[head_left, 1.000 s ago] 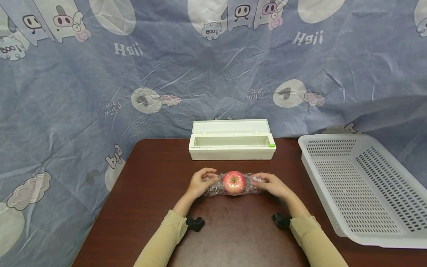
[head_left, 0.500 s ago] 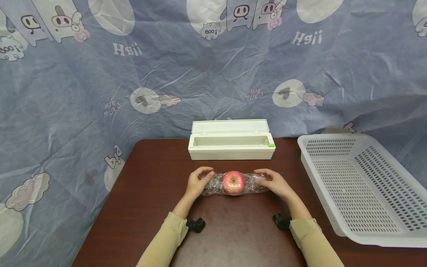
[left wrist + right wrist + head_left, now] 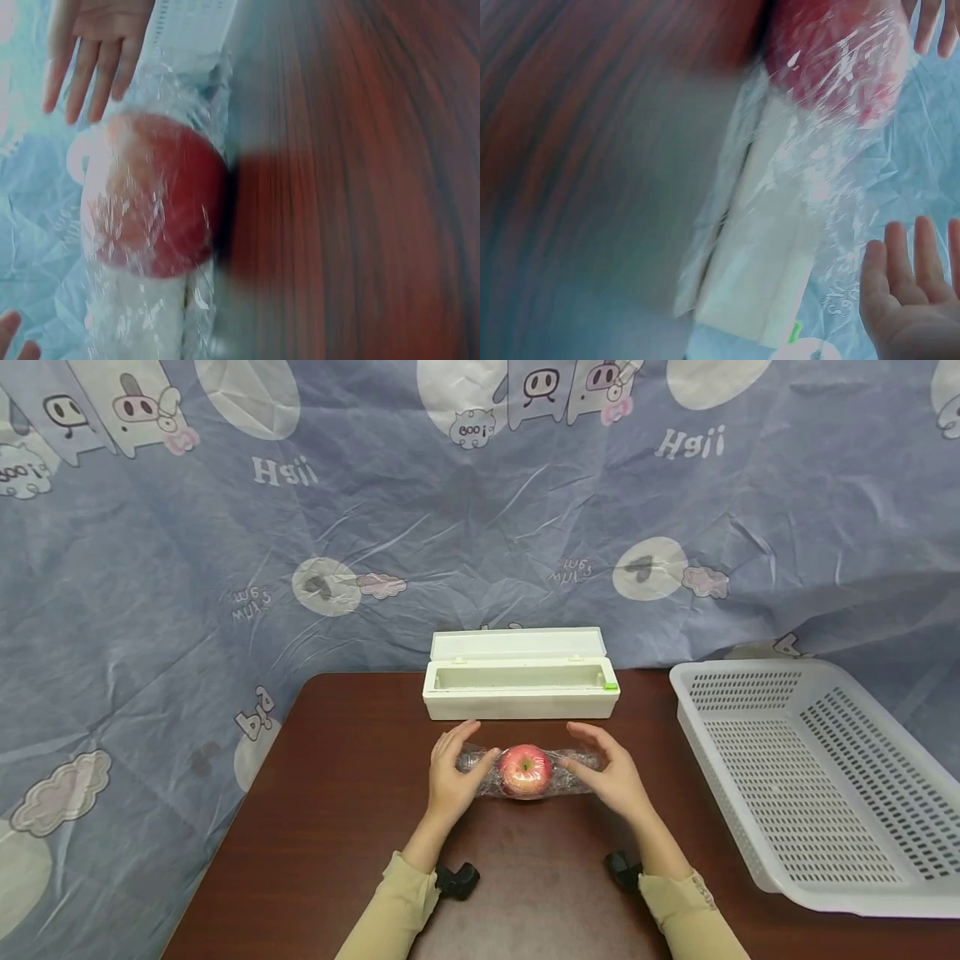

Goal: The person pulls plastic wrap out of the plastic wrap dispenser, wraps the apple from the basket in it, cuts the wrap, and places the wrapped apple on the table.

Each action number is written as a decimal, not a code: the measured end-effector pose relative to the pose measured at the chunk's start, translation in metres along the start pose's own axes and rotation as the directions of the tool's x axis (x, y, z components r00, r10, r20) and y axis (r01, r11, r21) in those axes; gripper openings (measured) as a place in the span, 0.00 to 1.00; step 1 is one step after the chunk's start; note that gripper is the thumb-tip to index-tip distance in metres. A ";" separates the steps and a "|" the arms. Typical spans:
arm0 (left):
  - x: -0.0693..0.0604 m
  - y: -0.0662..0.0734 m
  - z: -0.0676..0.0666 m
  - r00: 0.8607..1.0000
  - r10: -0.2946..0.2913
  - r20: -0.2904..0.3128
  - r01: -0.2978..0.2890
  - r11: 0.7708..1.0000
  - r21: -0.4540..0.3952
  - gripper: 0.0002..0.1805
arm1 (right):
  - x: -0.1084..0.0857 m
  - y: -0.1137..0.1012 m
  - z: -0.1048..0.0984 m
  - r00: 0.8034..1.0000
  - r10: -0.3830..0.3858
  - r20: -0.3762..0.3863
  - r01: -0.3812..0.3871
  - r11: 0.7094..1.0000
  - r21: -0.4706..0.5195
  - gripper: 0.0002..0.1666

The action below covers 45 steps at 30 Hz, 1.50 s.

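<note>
A red apple (image 3: 525,771) sits on the table between my two hands, wrapped in crinkled cling film (image 3: 570,783) that spreads out to either side. My left hand (image 3: 450,783) hovers at the apple's left with its fingers extended, the thumb close to the film. On the other side my right hand (image 3: 619,780) mirrors it, fingers reaching forward and thumb pointing at the apple. Both wrist views show spread, straight fingers; the right hand (image 3: 915,304) stands apart from the film. Whether either thumb touches the film cannot be told.
Behind the apple stands a long white cling film box (image 3: 521,705), its lid raised, with a green piece at its right end. A white perforated plastic basket (image 3: 720,777) occupies the table's right side. A patterned blue cloth (image 3: 480,527) hangs behind the brown table (image 3: 322,827).
My hands have left the film's outer ends, where the fingers held it, and moved inward above it towards the apple with fingers spread. The apple has stayed in place.
</note>
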<state>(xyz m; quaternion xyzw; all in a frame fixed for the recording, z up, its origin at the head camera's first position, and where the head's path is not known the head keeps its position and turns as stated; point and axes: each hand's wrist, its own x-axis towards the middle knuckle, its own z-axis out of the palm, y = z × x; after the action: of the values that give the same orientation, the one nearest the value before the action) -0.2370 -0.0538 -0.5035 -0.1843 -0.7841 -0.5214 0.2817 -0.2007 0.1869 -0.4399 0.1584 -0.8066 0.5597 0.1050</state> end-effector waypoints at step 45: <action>-0.019 -0.011 0.017 0.925 -0.079 0.371 0.031 0.991 0.134 0.46 | 0.002 0.027 0.021 0.958 0.076 0.278 -0.079 0.997 -0.001 0.44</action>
<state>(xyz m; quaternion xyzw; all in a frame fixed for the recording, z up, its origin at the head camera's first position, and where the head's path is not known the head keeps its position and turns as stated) -0.2333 -0.0421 -0.5286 -0.2406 -0.8595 -0.4339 0.1227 -0.2127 0.1758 -0.4697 0.2040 -0.8160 0.5399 -0.0319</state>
